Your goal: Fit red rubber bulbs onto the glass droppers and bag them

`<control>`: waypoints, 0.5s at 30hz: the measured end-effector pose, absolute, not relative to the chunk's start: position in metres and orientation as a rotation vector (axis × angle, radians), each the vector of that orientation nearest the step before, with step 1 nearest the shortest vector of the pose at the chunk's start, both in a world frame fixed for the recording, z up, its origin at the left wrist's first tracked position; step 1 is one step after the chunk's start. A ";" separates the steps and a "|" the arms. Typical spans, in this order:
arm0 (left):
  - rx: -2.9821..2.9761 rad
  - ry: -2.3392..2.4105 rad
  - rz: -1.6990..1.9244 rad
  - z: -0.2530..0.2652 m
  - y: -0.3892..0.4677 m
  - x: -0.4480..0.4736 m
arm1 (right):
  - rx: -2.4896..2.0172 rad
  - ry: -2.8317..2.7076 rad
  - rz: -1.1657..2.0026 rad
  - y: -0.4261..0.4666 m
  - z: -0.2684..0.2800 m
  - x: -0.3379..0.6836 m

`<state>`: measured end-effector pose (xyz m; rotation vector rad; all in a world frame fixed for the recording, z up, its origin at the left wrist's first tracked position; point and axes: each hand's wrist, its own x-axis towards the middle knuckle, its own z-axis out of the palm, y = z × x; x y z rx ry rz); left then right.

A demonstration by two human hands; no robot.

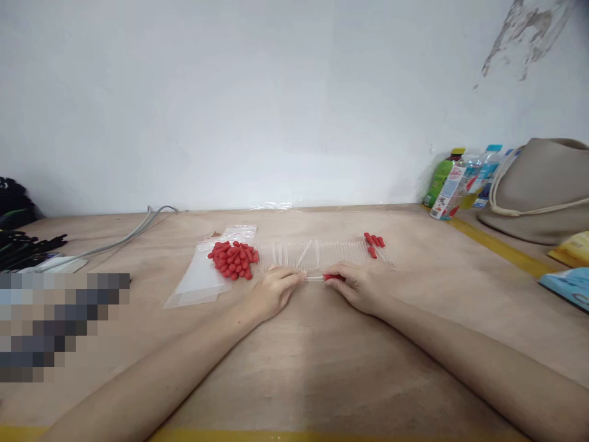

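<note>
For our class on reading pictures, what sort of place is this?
Probably a small workshop or workroom: a wooden tabletop marked with a yellow stripe, a pile of red bulbs, and a row of clear tubes.

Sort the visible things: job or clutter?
Job, apparently:
thin clear tube, red rubbery bulb (both held)
red bulb pile
row of clear tubes
red-capped tubes
translucent flat plastic bags

Lying about:
grey cable
taupe drawstring bag
green plastic bottle
</note>
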<state>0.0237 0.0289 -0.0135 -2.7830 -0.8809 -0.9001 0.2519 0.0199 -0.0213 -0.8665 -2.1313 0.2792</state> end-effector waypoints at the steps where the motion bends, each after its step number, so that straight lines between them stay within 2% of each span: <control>1: -2.796 -0.872 -0.885 -0.014 0.029 0.024 | -0.846 -2.136 0.276 0.020 -0.022 0.252; 9: -2.812 -0.832 -0.807 -0.013 0.028 0.024 | -0.752 -2.193 0.217 0.018 -0.023 0.253; 15: -2.782 -0.833 -0.783 -0.014 0.028 0.023 | -0.753 -2.245 0.046 0.015 -0.021 0.253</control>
